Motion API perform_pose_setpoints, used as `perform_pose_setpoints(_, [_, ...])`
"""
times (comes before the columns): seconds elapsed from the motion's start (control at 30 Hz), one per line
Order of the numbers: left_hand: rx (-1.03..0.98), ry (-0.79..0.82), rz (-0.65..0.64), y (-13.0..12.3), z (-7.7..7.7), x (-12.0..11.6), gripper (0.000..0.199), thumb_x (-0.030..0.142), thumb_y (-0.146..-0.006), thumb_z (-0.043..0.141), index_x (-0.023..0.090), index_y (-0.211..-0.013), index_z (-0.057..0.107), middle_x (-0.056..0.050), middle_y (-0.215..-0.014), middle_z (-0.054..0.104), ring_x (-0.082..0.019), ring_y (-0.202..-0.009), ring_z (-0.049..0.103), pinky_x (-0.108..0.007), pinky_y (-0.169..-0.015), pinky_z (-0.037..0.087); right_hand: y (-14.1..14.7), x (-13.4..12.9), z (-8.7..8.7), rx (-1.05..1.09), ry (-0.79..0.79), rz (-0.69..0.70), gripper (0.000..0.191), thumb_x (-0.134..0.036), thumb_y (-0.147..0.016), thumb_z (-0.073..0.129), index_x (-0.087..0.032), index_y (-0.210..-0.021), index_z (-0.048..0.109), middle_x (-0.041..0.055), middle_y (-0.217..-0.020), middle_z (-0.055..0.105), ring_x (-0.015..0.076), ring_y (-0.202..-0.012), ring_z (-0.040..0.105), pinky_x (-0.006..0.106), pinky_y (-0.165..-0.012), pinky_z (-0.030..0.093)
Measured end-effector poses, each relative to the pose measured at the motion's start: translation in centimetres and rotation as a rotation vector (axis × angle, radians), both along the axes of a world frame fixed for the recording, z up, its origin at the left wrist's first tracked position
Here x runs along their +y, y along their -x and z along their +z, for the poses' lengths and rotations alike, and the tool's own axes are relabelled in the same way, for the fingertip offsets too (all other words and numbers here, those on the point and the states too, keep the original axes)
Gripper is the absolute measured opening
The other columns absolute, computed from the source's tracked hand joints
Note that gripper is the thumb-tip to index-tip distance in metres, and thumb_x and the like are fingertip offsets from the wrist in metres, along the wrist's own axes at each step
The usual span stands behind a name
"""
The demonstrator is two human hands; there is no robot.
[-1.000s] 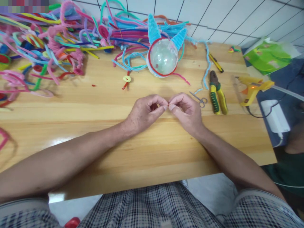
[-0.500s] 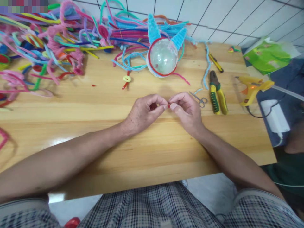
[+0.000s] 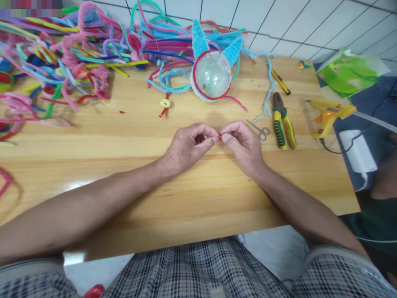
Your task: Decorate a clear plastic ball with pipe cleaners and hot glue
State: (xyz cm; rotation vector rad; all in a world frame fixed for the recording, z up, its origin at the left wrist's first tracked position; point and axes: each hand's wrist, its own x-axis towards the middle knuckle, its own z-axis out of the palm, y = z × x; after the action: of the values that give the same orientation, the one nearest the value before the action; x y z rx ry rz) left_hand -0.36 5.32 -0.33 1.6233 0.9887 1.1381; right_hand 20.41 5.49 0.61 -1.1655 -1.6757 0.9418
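Between my fingertips is a small red piece (image 3: pixel 220 138), probably a bit of pipe cleaner, mostly covered by the fingers. My left hand (image 3: pixel 192 147) pinches it from the left with thumb and forefinger. From the other side, my right hand (image 3: pixel 243 145) pinches it too, the two thumbs almost meeting. Beyond the hands stands a clear ball (image 3: pixel 213 74) with a red rim and two blue fuzzy ears. Small scissors (image 3: pixel 263 131) lie just right of my right hand, beside pliers (image 3: pixel 283 120) with green and yellow handles.
A heap of coloured pipe cleaners (image 3: pixel 71 62) covers the back left. Toward the right are a yellow cutter (image 3: pixel 281 82), a yellow glue gun (image 3: pixel 330 116) with its cord, and a green bag (image 3: pixel 350 74). A person's dark sleeve (image 3: pixel 376 219) shows at the right edge.
Both hands hold nearly the same pose around the red piece. The whole view has shifted very slightly.
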Motion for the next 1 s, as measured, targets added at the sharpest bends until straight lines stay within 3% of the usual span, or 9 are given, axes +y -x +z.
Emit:
perform_pose_setpoints(0.2, [0.004, 0.013, -0.002, 0.09, -0.18, 0.05, 0.015, 0.031, -0.099, 0.074, 0.019, -0.093, 0.081, -0.003, -0.085, 0.081, -0.013, -0.068, 0.06, -0.028, -0.066, 0.047, -0.09, -0.01, -0.29, -0.05, -0.029, 0.031, 0.028, -0.052, -0.106, 0.074, -0.028, -0.091, 0.071, -0.0011, -0.085, 0.072, 0.0186, -0.079, 0.065, 0.038, -0.077, 0.052])
perform_pose_setpoints(0.4, [-0.049, 0.077, 0.007, 0.09, -0.13, 0.28, 0.021, 0.04, -0.097, 0.08, 0.02, -0.092, 0.081, -0.004, -0.085, 0.08, -0.014, -0.07, 0.061, -0.027, -0.066, 0.049, -0.19, -0.03, -0.69, 0.032, -0.033, 0.012, 0.036, -0.064, -0.104, 0.075, -0.029, -0.104, 0.072, -0.0003, -0.096, 0.076, 0.0191, -0.086, 0.069, 0.038, -0.082, 0.057])
perform_pose_setpoints(0.57, [-0.109, 0.12, 0.004, 0.04, -0.12, 0.48, 0.028, 0.046, -0.095, 0.084, 0.02, -0.09, 0.079, -0.004, -0.088, 0.081, -0.015, -0.077, 0.066, -0.028, -0.072, 0.054, -0.16, -0.12, -0.64, 0.011, -0.116, -0.01, 0.027, -0.056, -0.104, 0.077, -0.029, -0.107, 0.075, 0.001, -0.101, 0.079, 0.02, -0.091, 0.073, 0.039, -0.085, 0.06])
perform_pose_setpoints(1.0, [-0.208, 0.175, -0.032, 0.08, -0.05, 0.72, 0.028, 0.044, -0.092, 0.088, 0.019, -0.089, 0.077, -0.002, -0.085, 0.077, -0.013, -0.075, 0.064, -0.026, -0.072, 0.054, 0.26, 0.04, -0.84, 0.048, -0.021, 0.037, 0.02, -0.045, -0.1, 0.081, -0.027, -0.104, 0.072, -0.001, -0.094, 0.077, 0.0172, -0.084, 0.071, 0.035, -0.079, 0.059])
